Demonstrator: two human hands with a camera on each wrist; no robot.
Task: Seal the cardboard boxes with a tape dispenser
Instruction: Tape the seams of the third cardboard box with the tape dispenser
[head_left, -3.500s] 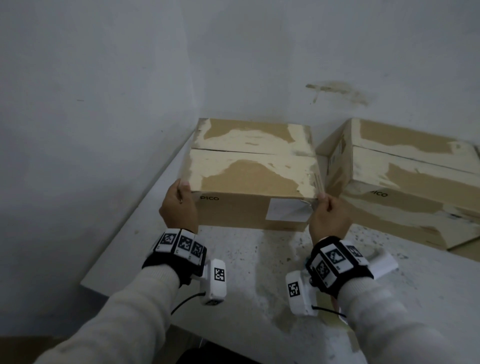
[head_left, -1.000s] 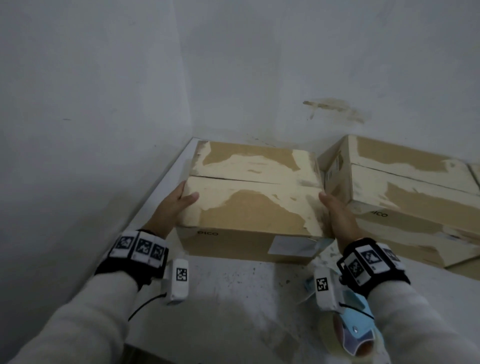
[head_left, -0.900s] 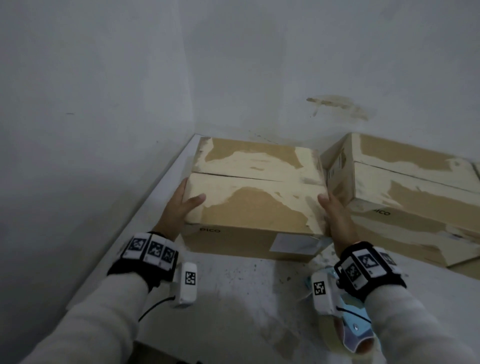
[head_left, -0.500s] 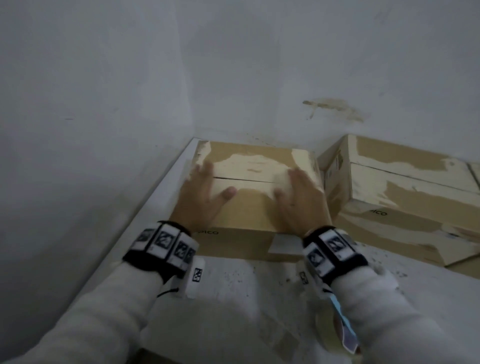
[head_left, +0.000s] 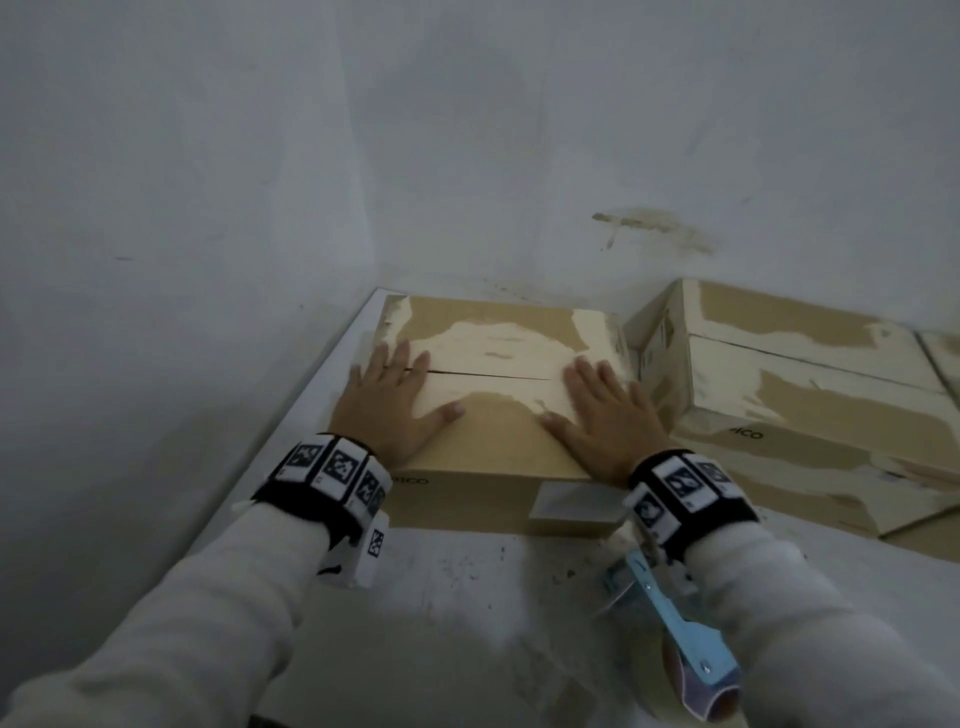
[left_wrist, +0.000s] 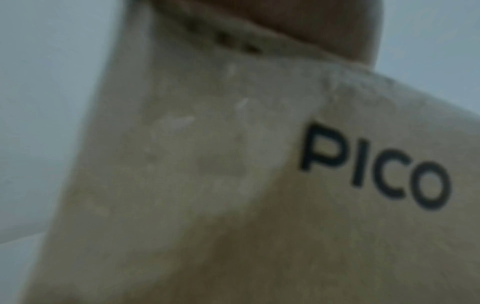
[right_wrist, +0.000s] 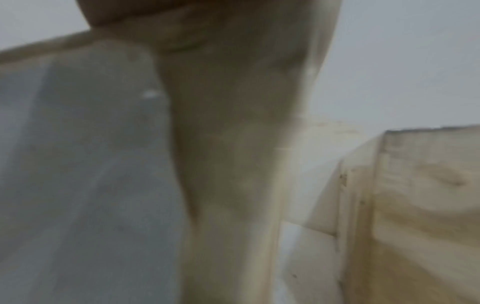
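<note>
A scuffed cardboard box (head_left: 493, 358) marked PICO sits in the table's far left corner, its two top flaps meeting at a dark seam. My left hand (head_left: 392, 400) lies flat on the left of the lid, fingers spread over the seam. My right hand (head_left: 597, 410) presses flat on the right of the lid. A light blue tape dispenser (head_left: 685, 644) lies on the table near me, partly under my right forearm. The left wrist view shows the box's front corner (left_wrist: 259, 185) up close; the right wrist view shows its white label (right_wrist: 78, 164), blurred.
A second PICO cardboard box (head_left: 789, 384) stands just right of the first, nearly touching it, with a flattened piece of cardboard (head_left: 924, 519) under its front. White walls close in on the left and behind. The speckled white table (head_left: 467, 597) has its left edge near the wall.
Both hands left the box's side edges and went onto the lid, where they now press flat with fingers spread. The box slid back toward the corner.
</note>
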